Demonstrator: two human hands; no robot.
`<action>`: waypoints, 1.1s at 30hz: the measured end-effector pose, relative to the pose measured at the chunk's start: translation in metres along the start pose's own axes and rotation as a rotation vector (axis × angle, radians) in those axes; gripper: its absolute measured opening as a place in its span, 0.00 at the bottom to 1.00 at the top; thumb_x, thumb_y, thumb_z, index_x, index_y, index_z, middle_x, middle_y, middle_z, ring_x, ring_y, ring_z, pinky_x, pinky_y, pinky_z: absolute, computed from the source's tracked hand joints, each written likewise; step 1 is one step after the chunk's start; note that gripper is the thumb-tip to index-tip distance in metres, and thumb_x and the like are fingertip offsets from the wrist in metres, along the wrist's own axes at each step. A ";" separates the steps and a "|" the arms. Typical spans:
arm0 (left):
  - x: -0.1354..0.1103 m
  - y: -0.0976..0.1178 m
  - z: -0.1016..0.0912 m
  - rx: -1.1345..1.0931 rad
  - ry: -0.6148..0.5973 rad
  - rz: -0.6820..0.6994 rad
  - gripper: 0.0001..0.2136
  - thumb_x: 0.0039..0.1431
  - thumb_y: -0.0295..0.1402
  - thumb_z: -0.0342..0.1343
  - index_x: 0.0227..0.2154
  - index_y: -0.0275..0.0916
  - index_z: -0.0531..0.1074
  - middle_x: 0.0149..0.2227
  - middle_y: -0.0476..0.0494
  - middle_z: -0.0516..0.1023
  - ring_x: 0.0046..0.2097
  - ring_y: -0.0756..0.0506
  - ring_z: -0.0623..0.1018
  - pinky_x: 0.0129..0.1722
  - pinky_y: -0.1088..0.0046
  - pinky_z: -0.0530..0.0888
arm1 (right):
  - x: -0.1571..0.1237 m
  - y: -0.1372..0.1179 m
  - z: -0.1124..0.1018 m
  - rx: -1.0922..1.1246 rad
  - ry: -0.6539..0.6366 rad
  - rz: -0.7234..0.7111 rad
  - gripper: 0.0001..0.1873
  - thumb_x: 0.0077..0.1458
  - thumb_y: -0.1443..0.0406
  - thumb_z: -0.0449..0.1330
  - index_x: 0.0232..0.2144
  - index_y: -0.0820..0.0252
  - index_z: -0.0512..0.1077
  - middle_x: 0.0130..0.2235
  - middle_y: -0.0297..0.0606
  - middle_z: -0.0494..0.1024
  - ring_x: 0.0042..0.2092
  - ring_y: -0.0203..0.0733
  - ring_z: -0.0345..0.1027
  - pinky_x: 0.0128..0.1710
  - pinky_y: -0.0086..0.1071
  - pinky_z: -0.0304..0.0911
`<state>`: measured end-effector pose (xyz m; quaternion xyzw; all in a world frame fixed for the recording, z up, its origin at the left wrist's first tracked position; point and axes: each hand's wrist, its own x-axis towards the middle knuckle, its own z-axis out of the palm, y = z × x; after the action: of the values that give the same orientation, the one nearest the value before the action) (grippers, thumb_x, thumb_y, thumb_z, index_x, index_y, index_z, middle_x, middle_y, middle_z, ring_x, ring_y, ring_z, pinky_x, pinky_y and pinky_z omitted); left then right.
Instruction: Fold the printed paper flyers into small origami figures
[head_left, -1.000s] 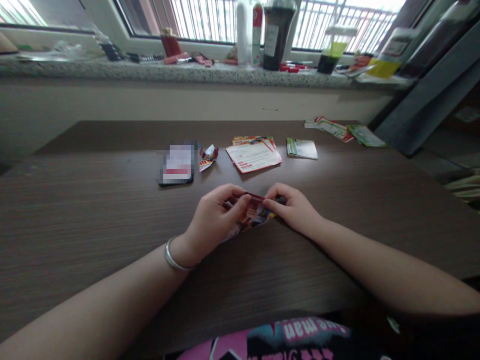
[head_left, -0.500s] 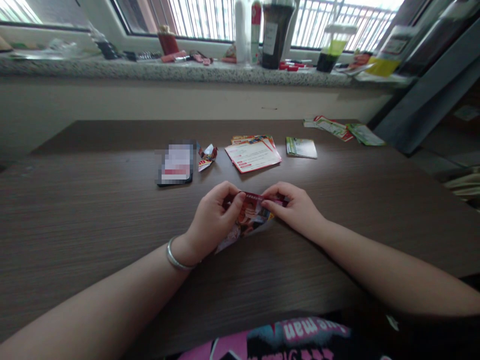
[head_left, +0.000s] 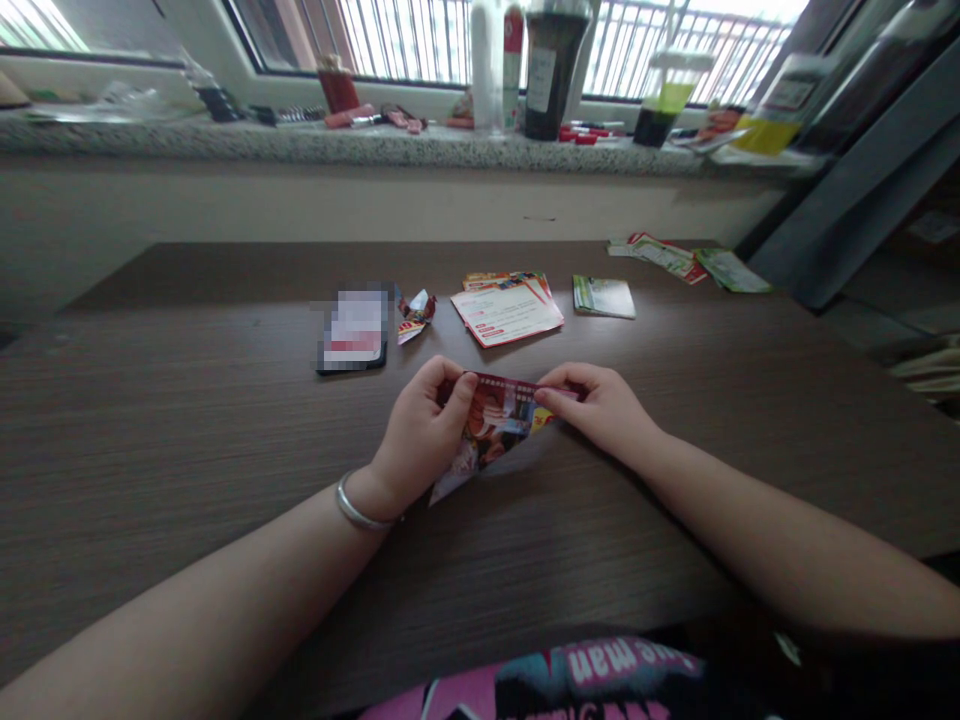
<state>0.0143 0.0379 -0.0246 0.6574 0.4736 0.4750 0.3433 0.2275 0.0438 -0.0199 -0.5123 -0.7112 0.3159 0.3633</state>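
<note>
A folded red printed paper flyer [head_left: 495, 425] lies at the middle of the dark wooden table [head_left: 187, 420], shaped like a triangle pointing toward me. My left hand [head_left: 416, 440] pinches its left upper edge, with a silver bangle on that wrist. My right hand [head_left: 600, 405] pinches the right upper edge with thumb and fingers. Both hands rest close to the tabletop.
Behind the hands lie a dark phone [head_left: 352, 330], a small folded paper piece [head_left: 416, 315], a stack of red-white flyers [head_left: 506, 305], a green card stack [head_left: 604, 297] and more leaflets [head_left: 686, 262] at the far right. Bottles and cups [head_left: 551, 70] crowd the windowsill.
My hands have moved apart along the top edge of the flyer. More of the folded paper shows between them, and its lower tip reaches farther toward me.
</note>
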 end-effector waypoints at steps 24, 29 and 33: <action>0.012 -0.007 -0.009 0.310 -0.151 -0.049 0.07 0.58 0.34 0.53 0.27 0.38 0.68 0.26 0.50 0.73 0.28 0.50 0.72 0.28 0.75 0.67 | 0.008 0.015 0.000 -0.160 -0.157 0.136 0.12 0.53 0.57 0.60 0.26 0.59 0.75 0.26 0.33 0.75 0.28 0.35 0.64 0.28 0.30 0.56; 0.013 -0.012 -0.013 0.476 -0.211 0.042 0.08 0.60 0.36 0.51 0.30 0.39 0.69 0.29 0.49 0.74 0.31 0.48 0.72 0.31 0.72 0.66 | 0.011 0.014 -0.001 -0.285 -0.177 0.034 0.11 0.54 0.59 0.60 0.26 0.58 0.76 0.27 0.34 0.76 0.30 0.36 0.66 0.29 0.30 0.56; 0.017 -0.015 -0.014 0.657 -0.283 0.137 0.10 0.61 0.36 0.50 0.28 0.38 0.70 0.31 0.45 0.75 0.34 0.45 0.72 0.33 0.69 0.65 | 0.012 0.016 -0.002 -0.371 -0.165 -0.066 0.12 0.54 0.60 0.61 0.22 0.59 0.73 0.26 0.34 0.76 0.30 0.36 0.65 0.31 0.31 0.55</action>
<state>-0.0012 0.0591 -0.0283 0.8221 0.5035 0.2239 0.1432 0.2342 0.0599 -0.0297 -0.5194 -0.8007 0.2085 0.2135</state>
